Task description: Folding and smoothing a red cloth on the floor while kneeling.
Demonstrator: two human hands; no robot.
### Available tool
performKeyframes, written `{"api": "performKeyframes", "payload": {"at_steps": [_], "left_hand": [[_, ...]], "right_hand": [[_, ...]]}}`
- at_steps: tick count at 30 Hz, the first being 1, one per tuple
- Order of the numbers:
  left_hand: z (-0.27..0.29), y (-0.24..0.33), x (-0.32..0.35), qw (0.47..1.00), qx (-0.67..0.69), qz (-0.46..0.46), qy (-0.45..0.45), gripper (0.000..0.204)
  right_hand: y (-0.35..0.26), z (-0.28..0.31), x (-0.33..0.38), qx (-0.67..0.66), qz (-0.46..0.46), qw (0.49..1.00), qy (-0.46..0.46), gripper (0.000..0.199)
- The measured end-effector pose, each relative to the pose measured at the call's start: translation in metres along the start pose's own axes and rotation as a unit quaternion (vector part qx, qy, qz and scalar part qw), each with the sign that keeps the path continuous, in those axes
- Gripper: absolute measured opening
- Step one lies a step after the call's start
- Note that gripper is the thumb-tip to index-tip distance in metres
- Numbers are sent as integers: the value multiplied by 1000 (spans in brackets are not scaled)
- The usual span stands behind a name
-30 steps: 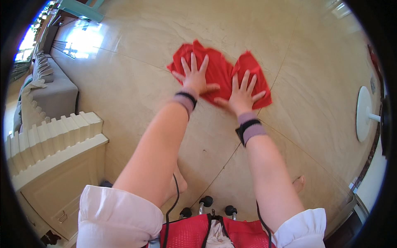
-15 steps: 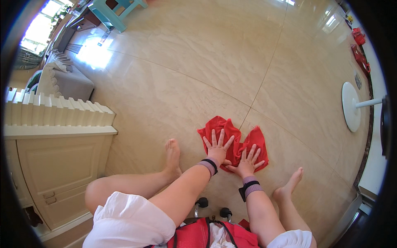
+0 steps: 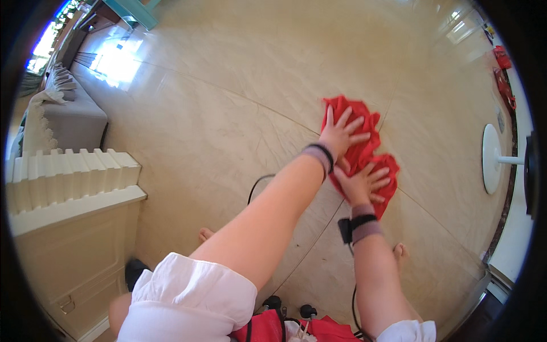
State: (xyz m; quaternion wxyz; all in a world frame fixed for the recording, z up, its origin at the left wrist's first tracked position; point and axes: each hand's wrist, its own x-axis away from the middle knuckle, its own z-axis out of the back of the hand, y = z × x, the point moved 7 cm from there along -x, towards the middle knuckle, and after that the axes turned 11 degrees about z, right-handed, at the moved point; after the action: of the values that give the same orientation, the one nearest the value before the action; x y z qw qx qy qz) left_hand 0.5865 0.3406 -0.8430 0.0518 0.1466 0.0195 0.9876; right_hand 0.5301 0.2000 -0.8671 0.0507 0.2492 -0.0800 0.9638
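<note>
A crumpled red cloth [image 3: 364,149] lies on the beige tiled floor [image 3: 228,137], ahead and right of centre. My left hand [image 3: 342,134] presses on its upper left part with the fingers spread. Lower down and to the right, my right hand [image 3: 364,185] rests on the cloth, its fingers also apart. Both palms face down, and neither hand grips the cloth. Each wrist wears a purple band with a black strap, and a small black box sits on the right one.
A cream cabinet [image 3: 74,256] stands at the left, with a grey sofa [image 3: 77,114] beyond it. At the far left is a light-blue plastic stool [image 3: 134,11]. A round white stand base [image 3: 490,159] is near the right wall. Two black casters [image 3: 307,311] show below me.
Both hands have slid the red cloth forward and to the right across the floor. My arms reach further out, and the view has shifted.
</note>
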Motion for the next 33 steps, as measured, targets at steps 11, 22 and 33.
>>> {"api": "performKeyframes", "payload": {"at_steps": [11,22,33], "left_hand": [[11,-270,-58,958,80,273,43,121],[-52,-241,166,847,161,499,-89,130],[-108,22,303,894,161,367,-199,140]], "right_hand": [[-232,41,-111,58,190,979,50,141],[-222,-48,42,99,396,912,-34,132],[34,-85,184,126,331,926,-132,136]]}}
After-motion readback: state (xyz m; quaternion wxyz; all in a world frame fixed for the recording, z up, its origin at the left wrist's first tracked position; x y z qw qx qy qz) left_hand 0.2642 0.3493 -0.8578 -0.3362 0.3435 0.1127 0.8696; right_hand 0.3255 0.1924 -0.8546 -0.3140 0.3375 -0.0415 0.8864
